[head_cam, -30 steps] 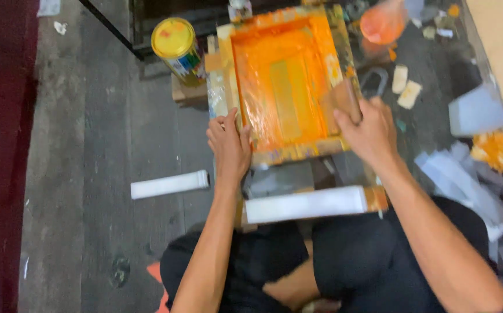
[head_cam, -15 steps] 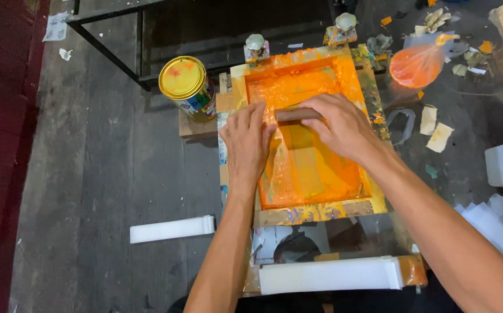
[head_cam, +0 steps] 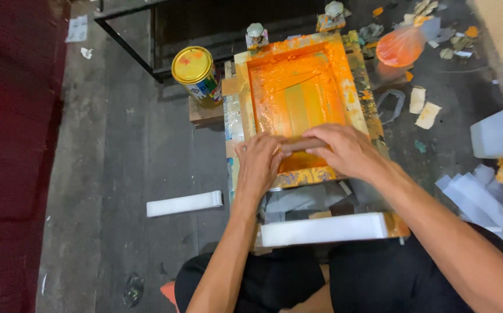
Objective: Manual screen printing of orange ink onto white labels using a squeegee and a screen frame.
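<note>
**Head view: both hands pressed on a squeegee inside an orange-inked printing frame**

Around the work, a yellow-lidded round paint tin is seen standing on a small wooden block just left of the frame. An orange-stained plastic bag lies beyond the frame's far right corner, with paper scraps scattered near it. A long white block is laid across in front of the person's knees, and a smaller white bar rests apart on the grey concrete floor to the left. Loose white sheets are piled at the right. Nothing is placed between the hands and the frame.

The rectangular wooden screen-printing frame is set on the floor directly ahead of the person; its mesh is coated in bright orange ink, with paler streaks through the middle and splashes over the rim. Near its close edge, a brown wooden squeegee handle is held crosswise. The left hand is closed over the handle's left end, fingers curled down on it, and the right hand is clamped over its right part.
</note>
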